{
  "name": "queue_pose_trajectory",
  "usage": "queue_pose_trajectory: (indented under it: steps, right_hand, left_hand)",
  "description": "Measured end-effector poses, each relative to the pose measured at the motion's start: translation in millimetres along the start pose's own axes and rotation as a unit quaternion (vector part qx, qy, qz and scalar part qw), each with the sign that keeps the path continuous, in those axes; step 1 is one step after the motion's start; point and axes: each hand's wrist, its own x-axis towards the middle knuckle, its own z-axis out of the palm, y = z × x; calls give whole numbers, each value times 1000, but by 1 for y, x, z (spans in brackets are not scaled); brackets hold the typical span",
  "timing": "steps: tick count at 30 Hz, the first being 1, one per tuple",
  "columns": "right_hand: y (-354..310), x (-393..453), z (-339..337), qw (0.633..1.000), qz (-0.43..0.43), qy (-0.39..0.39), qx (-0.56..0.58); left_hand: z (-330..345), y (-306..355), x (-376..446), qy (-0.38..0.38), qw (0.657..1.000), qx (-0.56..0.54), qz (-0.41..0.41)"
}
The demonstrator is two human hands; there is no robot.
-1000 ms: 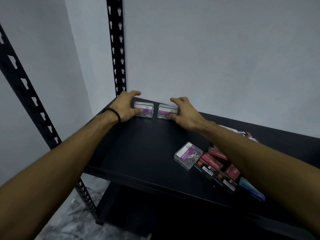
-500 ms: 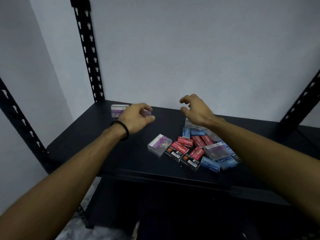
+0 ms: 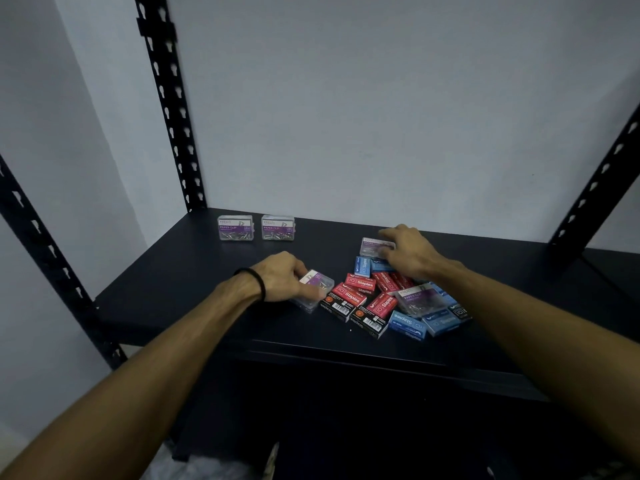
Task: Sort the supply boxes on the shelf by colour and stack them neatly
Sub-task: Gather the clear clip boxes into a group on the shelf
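Two clear purple-labelled paper clip boxes (image 3: 236, 227) (image 3: 277, 227) stand side by side at the shelf's back left. My left hand (image 3: 282, 280) grips a third clear paper clip box (image 3: 318, 283) lying at the left of the pile. My right hand (image 3: 408, 250) holds another clear paper clip box (image 3: 373, 244) at the pile's far side. The pile holds several red staple boxes (image 3: 358, 282), several blue staple boxes (image 3: 406, 323) and one more clear paper clip box (image 3: 419, 299) on top.
The black shelf board (image 3: 194, 289) is bare between the two set-aside boxes and the pile. Black slotted uprights (image 3: 169, 105) (image 3: 602, 174) stand at the back corners, another upright (image 3: 45, 251) at the front left. A grey wall is close behind.
Both hands left the two boxes at the back left and came down onto the pile. The left hand now grips one clear box and the right hand another.
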Motion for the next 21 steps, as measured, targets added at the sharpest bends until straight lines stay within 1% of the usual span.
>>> queue_pose_trajectory:
  steps: [4, 9, 15, 21]
  right_hand:
    - [8, 5, 2, 999, 7, -49, -6]
    - [10, 13, 2, 999, 2, -53, 2]
    - [13, 22, 2, 997, 3, -50, 63]
    - [9, 23, 0, 995, -17, -36, 96]
  left_hand:
    - [0, 1, 5, 6, 999, -39, 38]
    - [-1, 2, 20, 29, 993, -69, 87]
    - [0, 6, 42, 25, 990, -105, 91]
    - [1, 8, 57, 42, 990, -99, 92]
